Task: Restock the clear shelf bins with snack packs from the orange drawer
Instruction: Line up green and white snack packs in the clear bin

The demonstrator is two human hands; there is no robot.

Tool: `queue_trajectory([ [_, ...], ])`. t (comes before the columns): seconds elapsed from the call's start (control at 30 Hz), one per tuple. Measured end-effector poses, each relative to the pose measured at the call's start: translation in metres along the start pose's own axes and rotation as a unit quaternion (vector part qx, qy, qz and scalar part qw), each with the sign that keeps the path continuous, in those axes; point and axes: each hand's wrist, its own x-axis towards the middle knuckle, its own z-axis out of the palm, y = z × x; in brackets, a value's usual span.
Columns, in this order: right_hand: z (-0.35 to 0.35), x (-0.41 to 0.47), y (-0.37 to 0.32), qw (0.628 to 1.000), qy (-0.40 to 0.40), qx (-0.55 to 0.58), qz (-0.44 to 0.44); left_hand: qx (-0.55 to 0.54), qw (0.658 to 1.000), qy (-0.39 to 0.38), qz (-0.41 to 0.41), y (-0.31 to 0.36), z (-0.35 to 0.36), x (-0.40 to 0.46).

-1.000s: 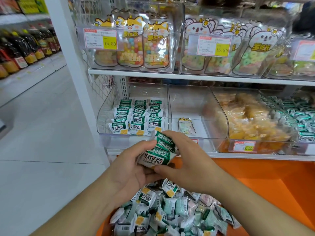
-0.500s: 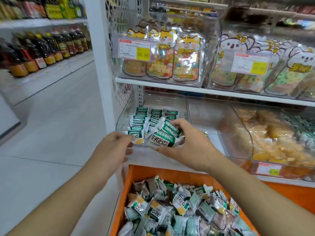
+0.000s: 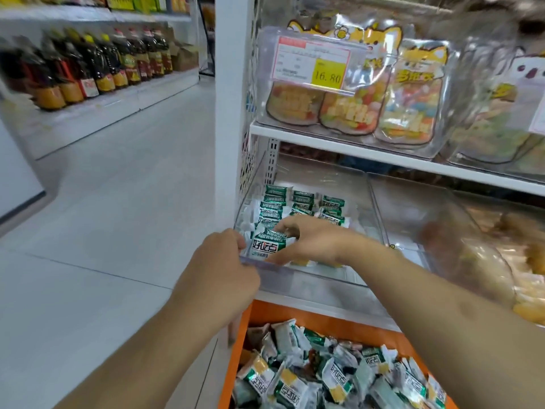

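Head view, from the left: a far shelf [image 3: 97, 93] carries a row of dark oil bottles [image 3: 88, 69] with yellow labels, and pale floor tiles [image 3: 118, 216] run up to a white shelf post [image 3: 231, 113]. The left hand [image 3: 216, 270] sits at the front left corner of the clear bin [image 3: 309, 278] on the lower shelf, its fingers [image 3: 236, 240] curled over the bin's front rim. Just to its right, inside that bin, the right hand [image 3: 312, 240] reaches over the rim and its fingers grip a small stack of green-and-white snack packs [image 3: 269, 245], held low at the front of the bin, touching or almost touching the packs already there. Behind the hand, rows of the same packs [image 3: 303, 202] lie in neat columns on the bin's floor. Below, the orange drawer [image 3: 236, 349] stands pulled out, heaped with loose packs [image 3: 324, 370] of the same kind. Above, a clear container on the upper shelf [image 3: 339, 144] holds cat-printed candy bags [image 3: 413, 93] behind a price tag [image 3: 315, 64] reading 16.80. Further right, a neighbouring bin [image 3: 413, 219] looks nearly bare, and the blurred one [image 3: 525, 261] at the edge holds yellowish snacks
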Motion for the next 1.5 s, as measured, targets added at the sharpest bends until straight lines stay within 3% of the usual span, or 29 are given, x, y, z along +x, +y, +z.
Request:
queue_trajectory([
  [0.37, 0.017, 0.016, 0.008, 0.994, 0.038, -0.091, -0.044, 0.011, 1.000, 0.013, 0.025, -0.002, 0.002, -0.002],
  [0.7, 0.006, 0.002, 0.008, 0.999, 0.016, -0.015, -0.045, 0.023, 0.999, 0.011, 0.028, 0.000, 0.004, -0.002],
  [0.93, 0.013, 0.001, 0.013, 0.995, 0.052, 0.024, -0.079, 0.026, 0.999, 0.006, 0.035, -0.001, 0.003, 0.000],
  [1.07, 0.011, -0.004, 0.016, 0.986, 0.021, 0.152, -0.068, 0.018, 0.999, 0.001, 0.030, -0.003, 0.003, 0.001],
  [1.5, 0.025, 0.002, 0.010, 0.989, 0.060, 0.070, -0.113, 0.032, 0.999, -0.014, 0.014, 0.000, -0.001, 0.000],
])
